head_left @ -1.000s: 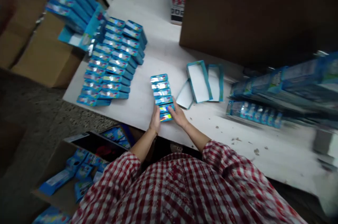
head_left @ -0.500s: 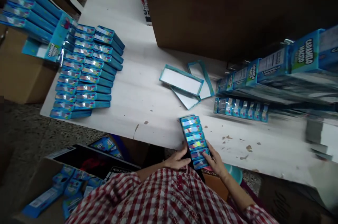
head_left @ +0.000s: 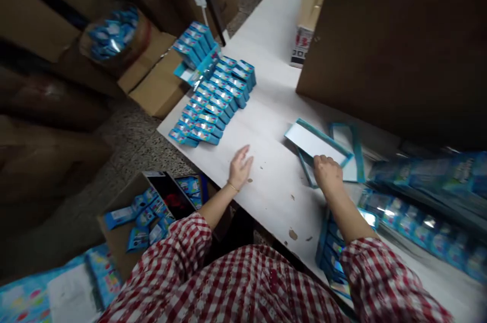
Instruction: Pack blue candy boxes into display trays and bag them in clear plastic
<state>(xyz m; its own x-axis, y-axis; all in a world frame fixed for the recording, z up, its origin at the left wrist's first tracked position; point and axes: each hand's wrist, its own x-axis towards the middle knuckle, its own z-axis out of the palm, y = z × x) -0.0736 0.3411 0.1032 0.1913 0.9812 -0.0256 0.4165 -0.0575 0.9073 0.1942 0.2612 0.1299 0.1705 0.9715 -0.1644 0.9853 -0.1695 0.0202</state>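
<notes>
My right hand (head_left: 327,173) is closed on the near edge of a shallow blue cardboard tray (head_left: 314,141) with a white inside. That tray rests across other empty trays (head_left: 348,138) of the same kind. Over the white table, my left hand (head_left: 240,168) is open with its fingers apart and nothing in it. Beyond it, small blue boxes (head_left: 213,105) with shiny ends stand in close rows. A filled pack of blue boxes (head_left: 332,249) lies at the table's front edge, partly hidden by my right forearm.
Wrapped display packs (head_left: 429,226) line the right side, blurred. A tall brown carton (head_left: 380,34) stands at the back. Below the table's left edge, an open carton (head_left: 108,231) holds blue packets. More cartons (head_left: 160,79) stand on the floor at left.
Both hands have let go of the filled pack, which now lies at the table edge. My right hand has reached forward to the tray; my left has moved out over the table. The view has turned left.
</notes>
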